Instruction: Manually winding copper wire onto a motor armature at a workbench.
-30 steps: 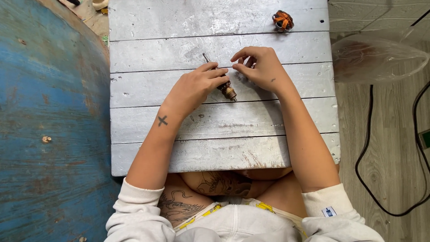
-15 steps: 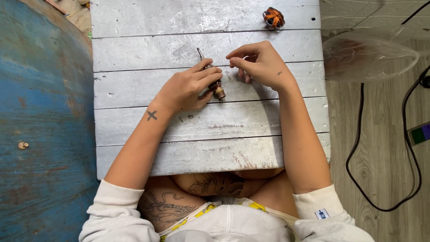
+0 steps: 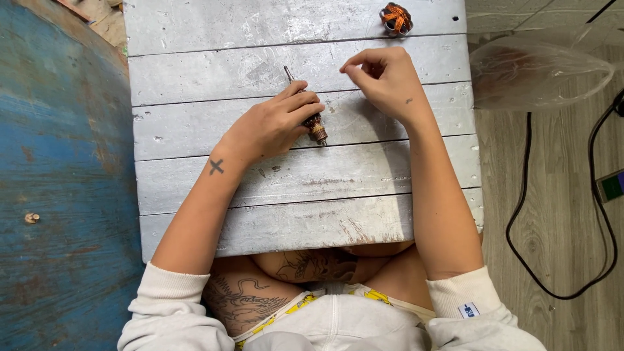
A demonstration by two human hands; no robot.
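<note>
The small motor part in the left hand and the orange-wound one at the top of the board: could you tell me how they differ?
The small motor part is gripped by the left hand mid-board; the orange-wound part lies untouched near the far edge. The held one is slim, with a thin metal shaft sticking out past the fingers; the other looks squat and rounded. The held one looks brownish, the other bright orange. Both sit over the grey plank board.

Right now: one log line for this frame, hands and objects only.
left hand: grips small motor rotor on grey plank table | right hand: fingertips pinched, apart from rotor | copper coil: far edge, untouched
</note>
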